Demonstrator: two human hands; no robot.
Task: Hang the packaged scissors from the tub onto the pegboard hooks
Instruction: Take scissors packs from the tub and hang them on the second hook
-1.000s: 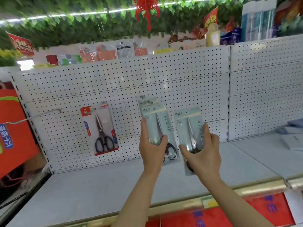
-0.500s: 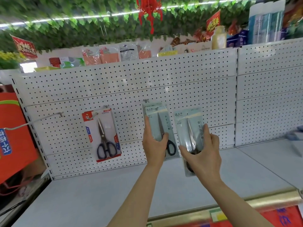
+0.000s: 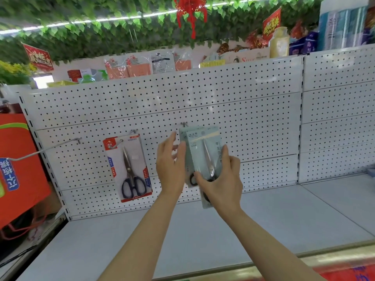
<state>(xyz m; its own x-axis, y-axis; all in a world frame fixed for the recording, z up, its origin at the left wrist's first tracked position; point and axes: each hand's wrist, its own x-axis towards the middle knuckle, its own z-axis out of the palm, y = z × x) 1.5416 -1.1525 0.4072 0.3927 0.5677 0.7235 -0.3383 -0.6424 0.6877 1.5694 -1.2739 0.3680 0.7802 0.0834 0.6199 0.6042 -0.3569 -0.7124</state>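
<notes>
Right hand (image 3: 221, 185) is now holding its pale packaged scissors (image 3: 205, 159) overlapping the pale pack (image 3: 183, 134) hanging on the middle hook (image 3: 184, 124); earlier they sat side by side. Left hand (image 3: 170, 165) is releasing, fingers straight. Three packs are showing: two pale, one red-carded pack (image 3: 127, 169) hanging on the pegboard (image 3: 243, 110). Two hooks are occupied; one long hook (image 3: 50, 148) is standing bare.

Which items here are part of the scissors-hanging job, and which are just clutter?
Job:
- pale green scissors pack in right hand
- second pale green pack behind it
- left hand
- red scissors pack, hung
- empty hook
- pegboard

Clutter:
- top-shelf goods
- red lantern ornament
- leaf garland
</notes>
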